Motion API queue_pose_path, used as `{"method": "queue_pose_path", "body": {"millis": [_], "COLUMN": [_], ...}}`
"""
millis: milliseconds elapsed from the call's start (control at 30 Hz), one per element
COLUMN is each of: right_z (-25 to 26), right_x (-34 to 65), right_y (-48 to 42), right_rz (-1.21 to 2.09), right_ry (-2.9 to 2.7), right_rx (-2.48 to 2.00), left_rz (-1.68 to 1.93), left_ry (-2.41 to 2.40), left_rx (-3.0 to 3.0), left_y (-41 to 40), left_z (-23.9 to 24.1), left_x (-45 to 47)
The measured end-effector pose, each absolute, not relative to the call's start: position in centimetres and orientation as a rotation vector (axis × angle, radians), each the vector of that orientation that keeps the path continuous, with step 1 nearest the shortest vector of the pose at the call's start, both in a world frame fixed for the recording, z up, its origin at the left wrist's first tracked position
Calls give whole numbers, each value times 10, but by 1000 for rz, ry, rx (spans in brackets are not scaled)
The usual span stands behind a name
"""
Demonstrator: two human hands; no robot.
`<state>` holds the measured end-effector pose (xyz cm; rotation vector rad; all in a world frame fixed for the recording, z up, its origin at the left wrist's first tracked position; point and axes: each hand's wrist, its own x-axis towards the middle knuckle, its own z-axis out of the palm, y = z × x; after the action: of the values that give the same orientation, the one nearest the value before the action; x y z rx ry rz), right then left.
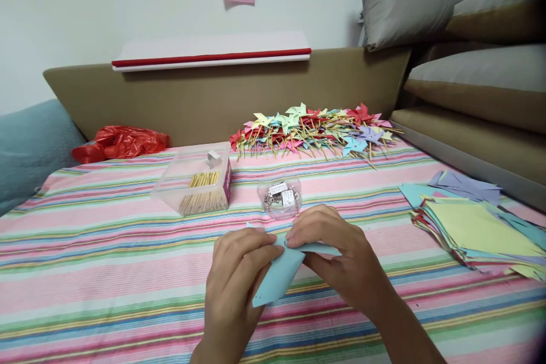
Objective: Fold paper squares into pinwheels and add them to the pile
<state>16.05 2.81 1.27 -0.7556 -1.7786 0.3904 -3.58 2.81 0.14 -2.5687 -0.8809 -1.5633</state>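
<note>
A light blue paper pinwheel [279, 276], partly folded, is held between both hands above the striped cloth. My left hand [239, 278] grips its left side, fingertips pressed near the middle of the paper. On the other side my right hand [336, 256] pinches the folded paper close to the centre, the thumb underneath. One flap hangs down toward me, and another sticks out to the right past my right fingers. Just beyond the hands stands a round clear container [279, 199] of small metal pieces with white labels. Whether a pin or stick is in the paper is hidden.
A clear plastic box [170, 182] of wooden sticks [205, 190] stands left of centre. Many finished pinwheels [307, 131] lie piled at the back. Cut coloured paper [482, 227] is stacked at right. A red plastic bag [121, 143] lies back left; grey cushions [482, 77] rise back right.
</note>
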Motion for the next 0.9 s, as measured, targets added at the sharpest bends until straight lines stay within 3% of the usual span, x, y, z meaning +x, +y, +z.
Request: {"method": "queue_pose_path", "body": {"millis": [533, 900], "right_z": [5, -1], "right_x": [165, 162], "right_y": [30, 33], "right_rz": [722, 1259], "right_ry": [-1776, -1202], "right_rx": [-905, -998], "left_rz": [-1625, -1529], "left_ry": [-1237, -1229], "left_rx": [-2729, -2543], "left_y": [25, 23], "left_z": [-8, -16], "left_x": [-35, -22]}}
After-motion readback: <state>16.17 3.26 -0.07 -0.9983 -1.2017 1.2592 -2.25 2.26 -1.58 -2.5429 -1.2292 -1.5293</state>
